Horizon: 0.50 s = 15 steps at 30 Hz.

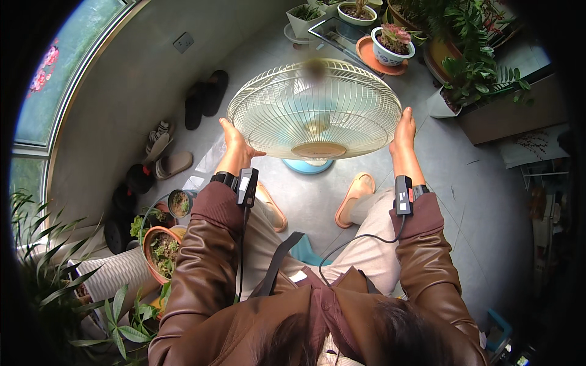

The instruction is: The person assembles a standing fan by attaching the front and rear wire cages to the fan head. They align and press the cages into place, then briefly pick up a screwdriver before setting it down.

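An electric fan (268, 125) with a round cream wire cage stands on the floor in front of me. Pale blue blades show through the wires, and a tan disc (318, 149) sits at the middle of the cage's front. Part of its light blue base (308, 167) shows below the cage. My left hand (237, 145) grips the left rim of the cage, thumb up and fingers partly hidden. On the opposite rim, my right hand (403, 131) holds the cage between thumb and fingers, most of them out of sight behind it.
Potted plants stand at the far right, one in a white-and-blue pot (390, 53) on an orange saucer (369, 56). More pots, including a terracotta one (160, 253), crowd my left side. Slippers (174, 165) and dark sandals (213, 93) line the left wall. Cables hang from both wrist devices.
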Tool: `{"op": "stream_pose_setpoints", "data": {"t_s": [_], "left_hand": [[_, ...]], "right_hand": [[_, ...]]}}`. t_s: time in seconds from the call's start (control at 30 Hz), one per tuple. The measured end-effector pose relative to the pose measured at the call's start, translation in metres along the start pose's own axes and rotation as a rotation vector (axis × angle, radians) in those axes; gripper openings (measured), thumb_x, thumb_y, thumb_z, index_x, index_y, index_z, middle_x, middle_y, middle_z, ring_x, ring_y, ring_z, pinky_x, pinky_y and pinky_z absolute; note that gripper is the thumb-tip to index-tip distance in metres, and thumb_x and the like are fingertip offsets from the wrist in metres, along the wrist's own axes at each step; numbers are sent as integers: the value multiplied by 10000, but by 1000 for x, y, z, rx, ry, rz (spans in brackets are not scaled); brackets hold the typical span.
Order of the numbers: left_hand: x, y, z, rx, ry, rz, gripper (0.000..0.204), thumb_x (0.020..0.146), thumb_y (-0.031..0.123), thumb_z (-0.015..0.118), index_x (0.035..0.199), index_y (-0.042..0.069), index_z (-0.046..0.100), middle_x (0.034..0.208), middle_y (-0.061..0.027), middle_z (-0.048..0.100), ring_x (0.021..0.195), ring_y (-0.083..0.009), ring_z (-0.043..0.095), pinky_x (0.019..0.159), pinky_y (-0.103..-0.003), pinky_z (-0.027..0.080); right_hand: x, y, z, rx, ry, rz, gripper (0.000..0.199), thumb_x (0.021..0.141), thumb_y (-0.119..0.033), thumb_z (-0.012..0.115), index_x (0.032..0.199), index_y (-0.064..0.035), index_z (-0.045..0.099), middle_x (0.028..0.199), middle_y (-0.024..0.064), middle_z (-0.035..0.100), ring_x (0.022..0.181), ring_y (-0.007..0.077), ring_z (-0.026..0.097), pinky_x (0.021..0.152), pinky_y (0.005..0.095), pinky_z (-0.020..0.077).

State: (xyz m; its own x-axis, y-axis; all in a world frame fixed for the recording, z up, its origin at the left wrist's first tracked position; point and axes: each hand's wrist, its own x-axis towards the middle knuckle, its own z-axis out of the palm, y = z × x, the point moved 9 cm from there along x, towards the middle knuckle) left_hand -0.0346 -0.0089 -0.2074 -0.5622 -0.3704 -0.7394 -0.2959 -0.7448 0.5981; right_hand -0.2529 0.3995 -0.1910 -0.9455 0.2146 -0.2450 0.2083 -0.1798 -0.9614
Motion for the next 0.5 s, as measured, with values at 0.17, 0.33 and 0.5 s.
{"op": "stream_pose_setpoints", "data": {"t_s": [0.17, 0.33, 0.5], "left_hand": [[-4, -1, -3, -69, 40, 2, 968, 900, 831, 49, 1595, 182, 226, 1611, -160, 302, 1434, -524, 296, 1019, -827, 205], [2, -1, -14, -84, 61, -26, 983, 890, 844, 55, 1592, 183, 246, 1611, -146, 313, 1443, -504, 296, 1050, -811, 170], [-7, 9, -34, -37, 94, 11, 935, 908, 823, 56, 1587, 216, 266, 1609, -118, 334, 1448, -476, 308, 1090, -776, 123]], "right_hand": [[-24, -33, -1, -104, -61, -60, 488, 1054, -467, 443, 1227, -32, 581, 1105, 69, 652, 942, 149, 612, 767, 312, 471], [-61, -52, -2, -267, -272, -23, 412, 1018, -497, 528, 1155, -127, 646, 1051, -20, 652, 948, 85, 555, 753, 308, 419], [-86, -41, 5, -308, -423, 83, 553, 975, -611, 547, 1192, -113, 651, 1136, -20, 644, 953, 94, 545, 787, 302, 407]]}}
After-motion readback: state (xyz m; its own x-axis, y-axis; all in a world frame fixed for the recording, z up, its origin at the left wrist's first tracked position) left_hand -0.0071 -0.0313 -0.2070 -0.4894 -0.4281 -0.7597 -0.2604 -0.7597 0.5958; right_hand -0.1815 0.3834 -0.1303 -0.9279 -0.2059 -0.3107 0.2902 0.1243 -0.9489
